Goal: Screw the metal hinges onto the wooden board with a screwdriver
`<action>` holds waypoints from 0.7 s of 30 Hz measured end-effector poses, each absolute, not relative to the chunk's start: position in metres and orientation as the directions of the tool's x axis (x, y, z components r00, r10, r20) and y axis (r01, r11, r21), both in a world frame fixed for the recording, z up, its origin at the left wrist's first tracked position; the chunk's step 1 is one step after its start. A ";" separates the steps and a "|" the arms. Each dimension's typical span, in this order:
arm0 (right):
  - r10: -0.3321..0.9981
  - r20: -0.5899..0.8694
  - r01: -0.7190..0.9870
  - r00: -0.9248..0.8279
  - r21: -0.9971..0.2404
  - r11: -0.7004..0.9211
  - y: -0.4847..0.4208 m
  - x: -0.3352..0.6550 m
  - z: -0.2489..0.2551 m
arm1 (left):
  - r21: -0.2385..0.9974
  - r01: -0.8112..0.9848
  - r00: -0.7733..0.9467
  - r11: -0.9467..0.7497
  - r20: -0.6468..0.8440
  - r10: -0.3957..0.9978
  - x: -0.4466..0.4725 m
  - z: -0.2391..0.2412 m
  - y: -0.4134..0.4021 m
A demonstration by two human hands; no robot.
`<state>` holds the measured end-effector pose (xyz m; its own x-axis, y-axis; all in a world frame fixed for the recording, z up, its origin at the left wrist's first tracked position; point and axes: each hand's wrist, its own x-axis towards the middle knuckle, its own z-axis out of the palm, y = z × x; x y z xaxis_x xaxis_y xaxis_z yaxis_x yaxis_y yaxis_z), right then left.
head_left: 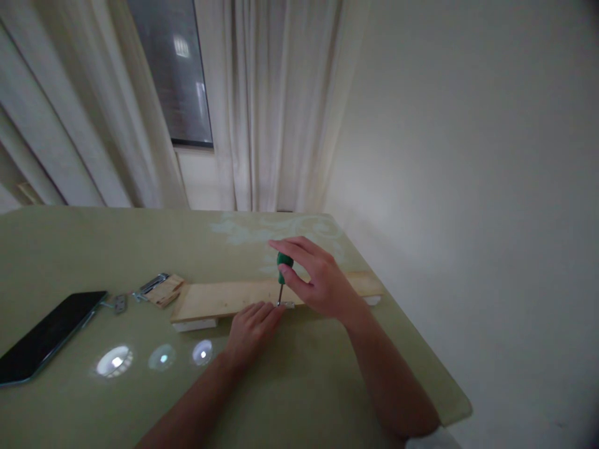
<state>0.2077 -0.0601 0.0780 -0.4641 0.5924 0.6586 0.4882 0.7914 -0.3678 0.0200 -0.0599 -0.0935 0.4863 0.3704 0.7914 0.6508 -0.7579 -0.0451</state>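
Note:
My right hand (322, 277) is closed around the green handle of a screwdriver (282, 274), its thumb and fingers on the grip. The screwdriver stands nearly upright, its shaft pointing down at a small metal hinge (287, 305). This hinge lies at the front edge of a long pale wooden board (210, 298). My left hand (253, 327) presses its fingers together at that edge, fingertips at the hinge beside the screwdriver tip. Any screw under the tip is too small to make out.
White blocks (196, 325) support the board off the glossy green table (299, 386). To the left lie a small wooden piece with metal hardware (165, 290), a grey hinge (120, 304) and a dark tablet-like device (51, 333). A wall (468, 187) runs along the right side.

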 end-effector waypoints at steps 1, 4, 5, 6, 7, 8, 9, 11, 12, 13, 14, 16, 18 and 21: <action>0.605 0.622 0.478 -0.498 -0.385 0.789 -0.063 0.211 0.082 | -0.038 0.657 0.467 -0.753 0.805 0.366 0.020 -0.091 -0.060; 0.642 0.539 0.507 -0.546 -0.397 0.765 -0.067 0.222 0.099 | 0.001 0.707 0.389 -0.707 0.834 0.391 0.019 -0.085 -0.058; 0.648 0.509 0.524 -0.567 -0.384 0.760 -0.066 0.225 0.105 | 0.020 0.726 0.369 -0.688 0.832 0.414 0.018 -0.084 -0.057; 0.646 0.474 0.536 -0.598 -0.363 0.762 -0.063 0.227 0.111 | 0.039 0.739 0.355 -0.672 0.826 0.438 0.017 -0.083 -0.056; 0.635 0.434 0.540 -0.639 -0.335 0.772 -0.060 0.228 0.117 | 0.054 0.745 0.348 -0.665 0.818 0.457 0.016 -0.083 -0.055; 0.614 0.398 0.535 -0.682 -0.302 0.789 -0.056 0.227 0.123 | 0.066 0.744 0.350 -0.665 0.809 0.472 0.016 -0.083 -0.055; 0.590 0.367 0.530 -0.719 -0.258 0.808 -0.052 0.226 0.129 | 0.076 0.738 0.355 -0.670 0.801 0.482 0.015 -0.084 -0.054; 0.588 0.304 0.580 -0.750 -0.126 0.805 -0.045 0.221 0.138 | 0.091 0.723 0.358 -0.684 0.798 0.485 0.014 -0.086 -0.053; 0.606 0.263 0.620 -0.750 -0.038 0.784 -0.044 0.218 0.143 | 0.095 0.718 0.357 -0.690 0.801 0.481 0.015 -0.086 -0.053; 0.630 0.226 0.655 -0.743 0.049 0.754 -0.043 0.215 0.146 | 0.095 0.714 0.354 -0.693 0.806 0.475 0.015 -0.087 -0.053; 0.654 0.194 0.679 -0.731 0.123 0.723 -0.043 0.212 0.150 | 0.092 0.711 0.351 -0.697 0.812 0.466 0.015 -0.088 -0.052; 0.677 0.145 0.691 -0.722 0.215 0.691 -0.045 0.207 0.157 | 0.085 0.709 0.347 -0.700 0.822 0.452 0.016 -0.089 -0.051; 0.621 0.043 0.602 -0.782 0.312 0.736 -0.047 0.203 0.165 | 0.081 0.710 0.350 -0.700 0.822 0.450 0.016 -0.089 -0.050; 0.503 -0.222 0.368 -0.836 0.452 0.812 -0.049 0.195 0.176 | 0.077 0.706 0.361 -0.704 0.816 0.451 0.015 -0.090 -0.048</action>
